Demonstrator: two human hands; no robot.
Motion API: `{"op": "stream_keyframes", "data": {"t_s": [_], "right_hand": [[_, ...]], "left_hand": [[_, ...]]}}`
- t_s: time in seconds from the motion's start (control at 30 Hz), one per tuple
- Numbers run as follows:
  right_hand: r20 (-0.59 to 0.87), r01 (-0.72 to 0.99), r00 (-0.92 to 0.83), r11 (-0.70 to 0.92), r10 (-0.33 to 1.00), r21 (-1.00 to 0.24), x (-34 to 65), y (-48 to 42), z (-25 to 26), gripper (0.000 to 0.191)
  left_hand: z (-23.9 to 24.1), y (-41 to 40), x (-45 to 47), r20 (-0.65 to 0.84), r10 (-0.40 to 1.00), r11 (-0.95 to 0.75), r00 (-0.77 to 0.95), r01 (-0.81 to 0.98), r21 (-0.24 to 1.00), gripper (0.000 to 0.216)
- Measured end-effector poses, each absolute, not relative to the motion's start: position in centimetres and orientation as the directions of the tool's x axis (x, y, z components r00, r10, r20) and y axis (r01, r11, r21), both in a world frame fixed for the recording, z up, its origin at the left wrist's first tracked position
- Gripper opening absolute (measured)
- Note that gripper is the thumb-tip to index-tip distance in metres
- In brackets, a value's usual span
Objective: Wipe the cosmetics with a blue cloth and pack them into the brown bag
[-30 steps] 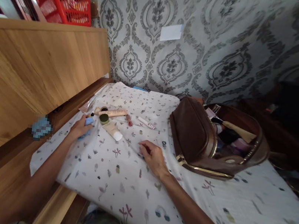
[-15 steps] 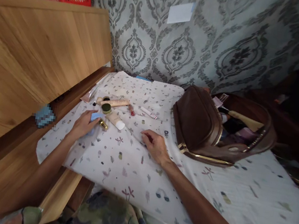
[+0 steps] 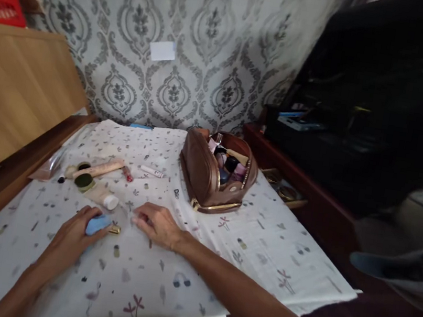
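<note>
My left hand [image 3: 73, 236] is curled round a small light-blue bottle with a gold cap [image 3: 99, 225], holding it low over the patterned white cloth [image 3: 146, 276]. My right hand [image 3: 156, 223] rests on the cloth just right of the bottle, fingers bent and pressed down, with nothing visible in them. Behind my hands lie a cream tube with a white cap [image 3: 101, 196], a dark green round compact [image 3: 83, 181], a long beige tube [image 3: 99, 168], a small red item [image 3: 127, 174] and a white stick [image 3: 152, 172]. An open brown cosmetic bag [image 3: 205, 176] full of items stands further back.
A wooden headboard panel [image 3: 10, 96] runs along the left. Patterned grey wallpaper [image 3: 196, 50] closes the back. A dark wooden ledge [image 3: 292, 176] with black objects borders the right. A clear plastic pouch [image 3: 48, 168] lies at the cloth's left edge.
The view has swung right and back. My left hand has drawn the blue bottle towards me, away from the other tubes. My right hand stays resting on the cloth.
</note>
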State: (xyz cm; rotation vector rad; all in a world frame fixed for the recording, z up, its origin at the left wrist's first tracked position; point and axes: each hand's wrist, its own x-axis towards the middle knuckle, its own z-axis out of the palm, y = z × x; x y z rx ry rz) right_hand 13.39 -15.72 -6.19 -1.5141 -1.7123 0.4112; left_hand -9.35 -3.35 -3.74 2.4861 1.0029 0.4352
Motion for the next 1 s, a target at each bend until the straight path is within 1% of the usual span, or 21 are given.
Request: {"op": "stream_keyframes", "data": {"t_s": [0.07,0.17,0.23,0.33,0.43,0.47,0.53,0.57,0.63,0.67,0.73,0.8,0.83,0.9,1.0], "right_hand": [[0.337,0.659,0.017,0.242,0.941,-0.712,13.2,-16.1,-5.7,0.03],[0.306,0.56,0.069,0.217,0.95,-0.799,13.2,-16.4,-5.2,0.028],[0.252,0.434,0.112,0.181,0.961,-0.882,13.4,-16.5,-5.0,0.032],[0.152,0.161,0.155,0.127,0.976,-0.979,13.8,-16.9,-5.2,0.035],[0.067,-0.121,0.173,0.089,0.983,-0.989,14.4,-17.4,-5.4,0.046],[0.053,-0.178,0.187,0.087,0.981,-0.98,14.7,-17.6,-5.4,0.049],[0.047,-0.218,0.228,0.098,0.972,-0.971,15.5,-18.3,-5.2,0.052],[0.05,-0.211,0.249,0.104,0.967,-0.972,15.9,-18.7,-5.0,0.05],[0.07,-0.152,0.281,0.116,0.957,-0.982,16.9,-19.8,-4.4,0.04],[0.09,-0.086,0.3,0.121,0.95,-0.989,17.4,-20.3,-4.1,0.032],[0.15,0.103,0.34,0.122,0.929,-0.987,18.3,-21.4,-3.7,0.016],[0.222,0.288,0.354,0.12,0.909,-0.95,19.0,-22.2,-3.7,0.008],[0.256,0.353,0.347,0.127,0.902,-0.927,19.3,-22.5,-3.8,0.008],[0.324,0.429,0.317,0.17,0.892,-0.887,19.7,-22.9,-4.3,0.011],[0.398,0.478,0.285,0.231,0.872,-0.847,20.1,-23.3,-5.3,0.019]], "left_hand": [[-3.4,-4.7,-7.7,0.178,0.692,-0.662,0.7,0.516,0.544,0.044],[-2.7,-5.9,-5.3,0.28,0.651,-0.706,0.705,0.428,0.565,0.04],[-2.3,-6.1,-4.0,0.347,0.627,-0.737,0.698,0.387,0.554,0.04],[-1.8,-6.1,-2.2,0.423,0.586,-0.778,0.691,0.334,0.532,0.043],[-1.4,-6.5,-0.3,0.463,0.557,-0.803,0.689,0.304,0.513,0.042],[-1.3,-6.8,0.4,0.469,0.553,-0.805,0.689,0.296,0.514,0.042],[-1.0,-7.3,1.8,0.461,0.562,-0.793,0.687,0.288,0.537,0.044],[-0.9,-7.5,2.4,0.438,0.582,-0.77,0.685,0.291,0.568,0.045],[-0.9,-7.8,3.6,0.347,0.644,-0.685,0.682,0.312,0.658,0.05],[-1.0,-7.9,4.1,0.285,0.677,-0.626,0.678,0.329,0.707,0.052],[-1.4,-8.0,4.9,0.153,0.72,-0.506,0.677,0.361,0.783,0.057],[-2.1,-8.1,5.5,0.066,0.74,-0.421,0.669,0.384,0.822,0.058],[-2.4,-8.2,5.7,0.052,0.747,-0.4,0.662,0.386,0.831,0.057],[-3.0,-8.6,6.0,0.093,0.748,-0.416,0.657,0.356,0.837,0.053],[-3.6,-9.3,6.3,0.229,0.669,-0.547,0.707,0.26,0.795,0.043]]}}
